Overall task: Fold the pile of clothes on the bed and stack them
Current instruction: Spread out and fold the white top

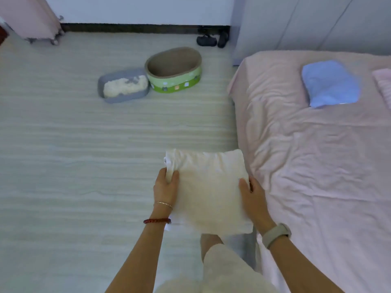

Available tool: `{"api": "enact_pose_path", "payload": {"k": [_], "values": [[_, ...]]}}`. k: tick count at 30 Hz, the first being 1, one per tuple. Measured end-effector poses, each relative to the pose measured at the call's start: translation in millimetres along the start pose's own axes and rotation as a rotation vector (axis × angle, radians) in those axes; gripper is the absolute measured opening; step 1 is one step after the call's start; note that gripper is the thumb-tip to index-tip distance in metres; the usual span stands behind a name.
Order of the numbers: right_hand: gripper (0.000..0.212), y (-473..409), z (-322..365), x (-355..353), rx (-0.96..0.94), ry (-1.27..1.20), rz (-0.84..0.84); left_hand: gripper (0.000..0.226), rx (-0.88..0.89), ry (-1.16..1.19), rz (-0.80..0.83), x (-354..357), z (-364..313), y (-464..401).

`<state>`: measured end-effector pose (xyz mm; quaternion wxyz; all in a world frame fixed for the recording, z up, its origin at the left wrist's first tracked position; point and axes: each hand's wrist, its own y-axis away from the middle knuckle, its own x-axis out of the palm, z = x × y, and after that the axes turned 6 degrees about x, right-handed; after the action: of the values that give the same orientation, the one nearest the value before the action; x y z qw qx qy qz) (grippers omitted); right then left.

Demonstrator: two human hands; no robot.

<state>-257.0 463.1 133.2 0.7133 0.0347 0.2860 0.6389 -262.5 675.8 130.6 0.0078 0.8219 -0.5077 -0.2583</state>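
Observation:
A folded cream-white garment (208,187) hangs in the air over the floor, just left of the bed (317,166). My left hand (166,188) grips its left edge, thumb on top and fingers underneath. My right hand (252,195) holds its right edge the same way. The bed has a wrinkled pink sheet. On it, further back, lies a folded light-blue garment (330,83), and a pink folded item (384,85) shows at the right frame edge.
On the pale wood floor stand a green oval pet bed (174,70) and a grey tray with white filling (123,86). A pink wheeled case (29,17) is at the back left. Dark shoes (211,40) lie by the wall.

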Motion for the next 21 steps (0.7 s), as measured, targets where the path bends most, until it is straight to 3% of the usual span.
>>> {"api": "enact_pose_path", "payload": {"k": [13, 21], "values": [[0.012, -267.0, 110.0, -102.6, 0.198, -0.228, -0.420, 0.019, 0.290, -0.088, 0.438, 238.9, -214.6, -253.7], [0.013, -415.2, 139.4, -142.9, 0.362, -0.424, -0.729, 0.008, 0.414, -0.195, 0.802, 398.3, -314.6, -380.7]]}}
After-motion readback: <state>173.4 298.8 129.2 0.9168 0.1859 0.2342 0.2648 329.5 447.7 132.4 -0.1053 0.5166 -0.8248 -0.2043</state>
